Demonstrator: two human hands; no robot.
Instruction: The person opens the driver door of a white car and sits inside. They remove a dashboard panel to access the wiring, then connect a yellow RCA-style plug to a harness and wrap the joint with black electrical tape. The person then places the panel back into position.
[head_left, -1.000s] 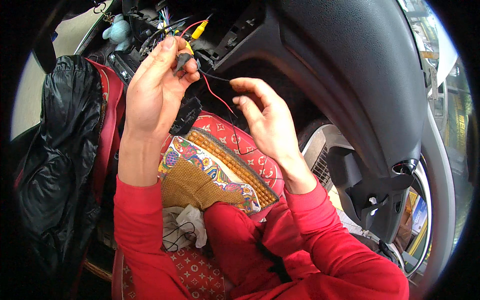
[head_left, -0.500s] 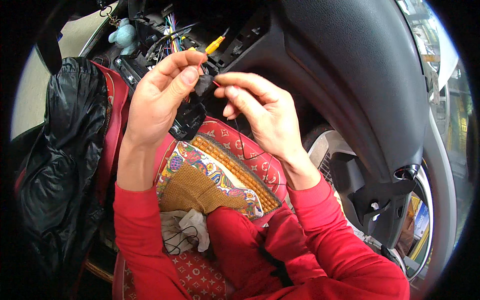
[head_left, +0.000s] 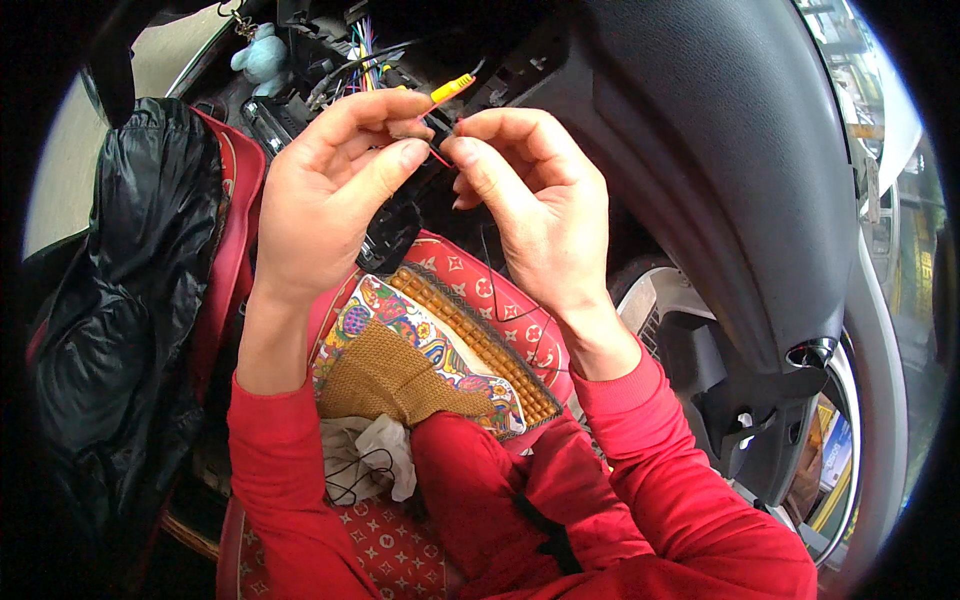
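Both hands are raised close together above the seat, fingers pinched. My left hand (head_left: 325, 205) grips a thin red wire (head_left: 438, 155) between thumb and fingertips. Just past its index finger sticks out a yellow plug (head_left: 452, 88) on a dark cable. My right hand (head_left: 550, 215) is closed at the fingertips on the wire's other side, with a short red stretch showing between the two thumbs. Below my right hand hangs a thin black wire (head_left: 497, 290), looping down over the seat. The exact joint between the wires is hidden by my fingers.
Behind my hands, an opened dashboard shows a bundle of coloured wires (head_left: 362, 45). A blue plush keychain (head_left: 263, 60) hangs at the upper left. A black jacket (head_left: 140, 300) drapes the left seat. On the red patterned seat lie a beaded cushion (head_left: 480, 350) and white cloth (head_left: 365, 450). A black door panel (head_left: 720, 150) curves along the right.
My hands have turned and come closer together at the fingertips. The dark grey lump seen between them before no longer shows. The view has shifted slightly.
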